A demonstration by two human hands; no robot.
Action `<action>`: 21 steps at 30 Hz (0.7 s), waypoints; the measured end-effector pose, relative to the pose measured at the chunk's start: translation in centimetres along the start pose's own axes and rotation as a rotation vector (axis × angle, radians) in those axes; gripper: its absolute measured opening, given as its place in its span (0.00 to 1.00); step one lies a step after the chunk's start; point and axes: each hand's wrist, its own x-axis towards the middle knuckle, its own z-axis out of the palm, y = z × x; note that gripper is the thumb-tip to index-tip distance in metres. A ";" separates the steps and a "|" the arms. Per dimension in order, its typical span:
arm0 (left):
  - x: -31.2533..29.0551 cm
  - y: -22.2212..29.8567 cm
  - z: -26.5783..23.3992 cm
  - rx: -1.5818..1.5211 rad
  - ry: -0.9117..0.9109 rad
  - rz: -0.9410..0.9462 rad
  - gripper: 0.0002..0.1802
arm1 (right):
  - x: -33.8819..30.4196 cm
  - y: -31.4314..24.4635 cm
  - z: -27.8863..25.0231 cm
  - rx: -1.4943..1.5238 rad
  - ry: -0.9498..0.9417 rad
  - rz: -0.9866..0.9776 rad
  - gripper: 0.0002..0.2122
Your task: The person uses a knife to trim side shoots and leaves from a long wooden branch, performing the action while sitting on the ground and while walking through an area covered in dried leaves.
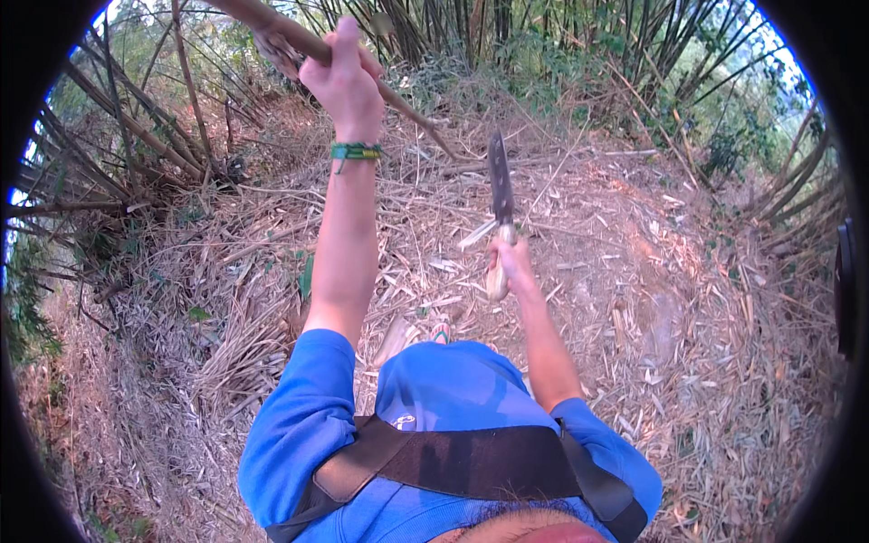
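Note:
Raised at the upper left, my left hand (348, 86) is closed around a long brown bamboo pole (412, 113). The pole slants from the top edge down toward the middle, where its thinner end comes near the littered ground. A green woven band circles my left wrist. Lower and right of centre, my right hand (518, 264) grips the pale handle of a machete (501, 176). Its dark, broad blade points up and away from me, apart from the pole. Part of the handle sticks out below my fingers.
Dry leaves and husks (597, 299) cover the ground, with loose sticks among them. Bamboo clumps stand at the left (136, 136), along the back (507, 36) and at the right (797, 181). A heap of dry stalks (249, 348) lies left of my feet.

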 end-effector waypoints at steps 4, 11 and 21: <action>3.0 3.3 1.1 -0.181 -0.078 -0.058 0.15 | -0.6 -3.5 0.0 0.052 0.005 -0.164 0.04; 7.0 -5.1 -6.3 -0.213 -0.512 -0.450 0.19 | -2.9 1.2 1.5 0.025 0.001 -0.118 0.04; 2.5 2.8 1.1 -0.330 -0.570 -0.352 0.21 | -4.0 4.8 -0.2 0.100 0.047 -0.080 0.04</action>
